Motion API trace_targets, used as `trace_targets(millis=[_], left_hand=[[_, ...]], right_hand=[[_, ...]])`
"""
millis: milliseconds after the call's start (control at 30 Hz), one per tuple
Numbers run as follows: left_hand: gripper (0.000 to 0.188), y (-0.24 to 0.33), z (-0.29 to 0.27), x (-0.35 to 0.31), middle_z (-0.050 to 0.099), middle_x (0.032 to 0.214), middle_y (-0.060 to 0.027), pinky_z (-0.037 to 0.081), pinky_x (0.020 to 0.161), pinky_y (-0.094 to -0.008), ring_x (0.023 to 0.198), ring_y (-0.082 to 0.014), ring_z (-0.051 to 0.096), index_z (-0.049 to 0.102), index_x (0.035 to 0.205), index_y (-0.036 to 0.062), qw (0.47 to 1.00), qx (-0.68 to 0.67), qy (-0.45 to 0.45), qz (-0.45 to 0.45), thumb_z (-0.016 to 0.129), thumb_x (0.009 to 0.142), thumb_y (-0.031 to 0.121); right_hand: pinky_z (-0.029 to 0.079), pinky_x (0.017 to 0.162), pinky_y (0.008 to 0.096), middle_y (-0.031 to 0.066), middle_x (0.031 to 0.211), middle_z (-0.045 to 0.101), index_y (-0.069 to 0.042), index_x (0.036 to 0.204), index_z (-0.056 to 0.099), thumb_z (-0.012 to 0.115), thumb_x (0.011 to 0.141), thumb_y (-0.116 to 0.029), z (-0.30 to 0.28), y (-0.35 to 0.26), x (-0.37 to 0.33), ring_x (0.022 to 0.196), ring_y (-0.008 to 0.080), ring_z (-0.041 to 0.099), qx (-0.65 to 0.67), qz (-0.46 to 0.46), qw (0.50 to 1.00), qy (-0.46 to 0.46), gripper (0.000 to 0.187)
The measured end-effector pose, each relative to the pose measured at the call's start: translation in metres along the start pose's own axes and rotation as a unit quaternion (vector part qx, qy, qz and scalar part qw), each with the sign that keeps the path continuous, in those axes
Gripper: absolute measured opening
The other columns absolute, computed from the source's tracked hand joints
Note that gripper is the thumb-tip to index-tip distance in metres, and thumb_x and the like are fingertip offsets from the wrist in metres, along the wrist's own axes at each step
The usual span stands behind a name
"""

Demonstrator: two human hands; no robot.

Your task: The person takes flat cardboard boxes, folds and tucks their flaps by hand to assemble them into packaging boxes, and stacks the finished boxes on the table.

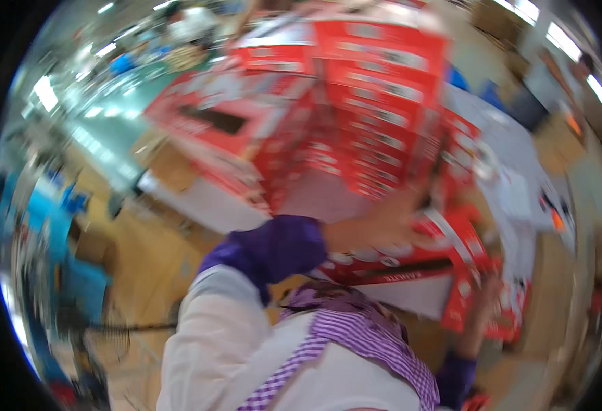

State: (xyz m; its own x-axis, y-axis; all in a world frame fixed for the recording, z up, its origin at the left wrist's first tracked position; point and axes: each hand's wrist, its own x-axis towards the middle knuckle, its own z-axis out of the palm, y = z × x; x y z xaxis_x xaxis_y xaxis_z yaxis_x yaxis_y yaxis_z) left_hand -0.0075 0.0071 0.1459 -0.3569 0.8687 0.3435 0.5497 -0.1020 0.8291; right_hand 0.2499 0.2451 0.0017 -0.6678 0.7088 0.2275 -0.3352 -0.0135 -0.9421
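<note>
A red and white cardboard carton point(390, 274) with a dark slot lies on the work surface right in front of me. My left hand point(397, 216) reaches over its far side, fingers apart and blurred. At the carton's right end, my right hand point(484, 301) is against a red printed flap point(460, 294). Its fingers are smeared by motion, so their grip does not show. Beyond my left hand rises a tall stack of red cartons point(376, 103), with white label patches down its side. Left of it sits another red carton point(219, 116) with a dark slot on top.
A white-covered table point(513, 198) runs along the right, and a person point(554, 82) stands past it. A green-topped table point(109, 130) is at the far left. A brown cardboard box point(167, 164) sits beside the left red carton. A fan point(113, 339) stands at lower left.
</note>
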Motion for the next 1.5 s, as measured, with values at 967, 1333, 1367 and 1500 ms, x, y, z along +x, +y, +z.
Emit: trace_targets(millis=[967, 1333, 1367, 1500], left_hand=[[0.026, -0.069, 0.006, -0.034, 0.054, 0.119, -0.0091, 0.047, 0.089, -0.0278, 0.107, -0.0136, 0.054, 0.056, 0.113, 0.0028, 0.948, -0.12, 0.296, 0.004, 0.06, 0.087, 0.001], [0.029, -0.032, -0.02, -0.03, 0.057, 0.124, -0.0096, 0.042, 0.101, -0.0298, 0.116, -0.0185, 0.055, 0.064, 0.109, -0.0002, 0.891, -0.388, 0.1, -0.215, 0.045, 0.086, -0.002], [0.029, -0.033, -0.02, -0.03, 0.057, 0.124, -0.0096, 0.042, 0.101, -0.0298, 0.116, -0.0185, 0.055, 0.064, 0.109, -0.0002, 0.89, -0.389, 0.101, -0.215, 0.045, 0.086, -0.002], [0.026, -0.04, -0.017, -0.033, 0.054, 0.128, -0.0138, 0.044, 0.097, -0.03, 0.114, -0.0191, 0.056, 0.063, 0.112, 0.0006, 0.921, -0.328, 0.075, -0.195, 0.053, 0.088, 0.006]], right_hand=[[0.056, 0.062, 0.0219, 0.0087, 0.126, 0.054, -0.004, 0.116, 0.06, 0.054, 0.095, -0.015, 0.18, -0.04, 0.019, 0.097, 0.0131, 0.062, 0.04, 0.036, 0.993, 0.101, 0.024], [0.056, 0.071, 0.0249, 0.0081, 0.119, 0.059, -0.006, 0.108, 0.066, 0.048, 0.091, -0.003, 0.158, -0.039, 0.031, 0.097, 0.0134, 0.062, 0.101, 0.122, 0.987, -0.006, 0.024], [0.055, 0.073, 0.0254, 0.0082, 0.121, 0.058, -0.005, 0.104, 0.067, 0.05, 0.091, -0.004, 0.156, -0.034, 0.034, 0.098, 0.0145, 0.062, 0.109, 0.07, 0.991, -0.03, 0.022], [0.053, 0.075, 0.026, 0.007, 0.117, 0.06, -0.004, 0.098, 0.069, 0.055, 0.091, -0.012, 0.151, -0.036, 0.027, 0.098, 0.0153, 0.062, 0.104, 0.027, 0.992, -0.064, 0.017]])
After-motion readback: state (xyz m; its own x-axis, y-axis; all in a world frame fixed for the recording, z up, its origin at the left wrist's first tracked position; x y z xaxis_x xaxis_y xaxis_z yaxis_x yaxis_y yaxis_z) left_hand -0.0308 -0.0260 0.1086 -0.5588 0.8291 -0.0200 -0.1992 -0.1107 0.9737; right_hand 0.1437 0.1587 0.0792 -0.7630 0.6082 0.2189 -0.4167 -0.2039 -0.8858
